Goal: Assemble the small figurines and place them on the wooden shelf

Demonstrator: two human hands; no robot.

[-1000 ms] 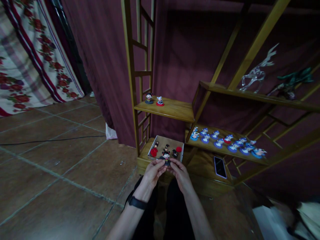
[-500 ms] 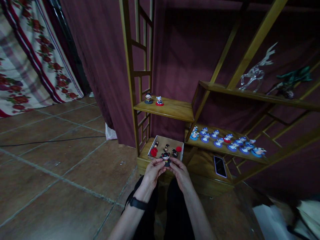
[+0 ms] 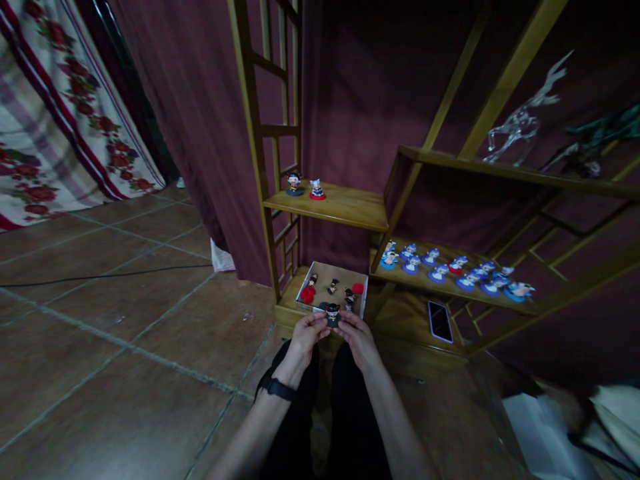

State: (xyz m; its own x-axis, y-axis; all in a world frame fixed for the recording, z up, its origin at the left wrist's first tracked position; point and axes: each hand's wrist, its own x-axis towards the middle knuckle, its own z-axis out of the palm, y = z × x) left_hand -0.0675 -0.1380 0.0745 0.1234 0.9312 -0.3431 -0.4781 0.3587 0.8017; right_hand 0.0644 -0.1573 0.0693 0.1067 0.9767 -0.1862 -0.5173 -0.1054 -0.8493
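Between my two hands is a small doll figurine (image 3: 333, 315) with black hair, red hair ties and a dark round base. My left hand (image 3: 306, 337) pinches its left side, and my right hand (image 3: 358, 339) pinches the right side. Just beyond them an open cardboard box (image 3: 340, 270) sits on the low shelf, with several small figurines (image 3: 333, 287) and red round bases (image 3: 309, 294) inside. Up on the small shelf (image 3: 350, 207) stand a similar black-haired figurine (image 3: 294, 184) and a grey-and-white figurine (image 3: 317, 189) on a red base.
Several blue-and-white figurines (image 3: 439, 272) stand on the shelf to the right. A phone (image 3: 440, 321) lies on the lower board. Higher up are a clear deer ornament (image 3: 520, 130) and a dark green ornament (image 3: 595, 147). A black cable (image 3: 125, 274) crosses the floor at left.
The view has shifted slightly, so the shelf sits higher in the picture. The held figurine remains between both hands, now a little more upright and facing me.
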